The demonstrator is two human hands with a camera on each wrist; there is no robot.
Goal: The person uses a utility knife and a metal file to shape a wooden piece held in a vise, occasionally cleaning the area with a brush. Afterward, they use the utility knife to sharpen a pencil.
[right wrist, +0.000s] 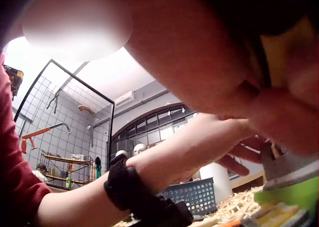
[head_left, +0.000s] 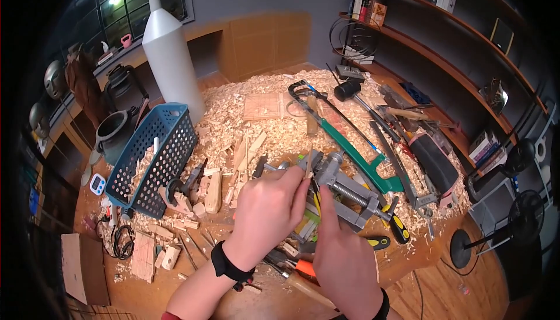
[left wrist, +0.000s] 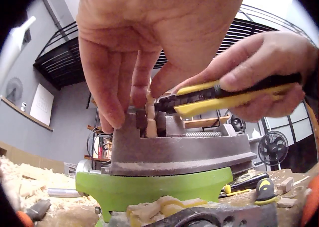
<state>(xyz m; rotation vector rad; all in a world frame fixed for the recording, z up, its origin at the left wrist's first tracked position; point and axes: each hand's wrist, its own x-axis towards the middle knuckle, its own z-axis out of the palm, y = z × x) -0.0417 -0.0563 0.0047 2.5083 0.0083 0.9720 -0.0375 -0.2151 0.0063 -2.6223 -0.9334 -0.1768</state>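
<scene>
A grey vise (left wrist: 184, 154) on a bright green base (left wrist: 154, 187) grips a thin upright piece of wood (left wrist: 151, 123) between its jaws. My left hand (head_left: 271, 200) reaches over the vise from the left, thumb and fingers pinching the top of that wood. Some of its fingertips hang down beside the vise's fixed side. In my right hand (head_left: 347, 262) is a yellow and black utility knife (left wrist: 199, 107), its front end close against the wood above the jaws. The blade itself is hidden in the left wrist view. The right wrist view is mostly filled by a blurred hand.
Wood shavings (head_left: 233, 104) cover much of the table. A green hacksaw (head_left: 356, 148) and a black mallet (head_left: 348, 90) lie beyond the vise to the right. To the left stand a blue perforated basket (head_left: 157, 162) and wood offcuts (head_left: 214, 192). An orange-handled tool (head_left: 305, 268) lies near my wrists.
</scene>
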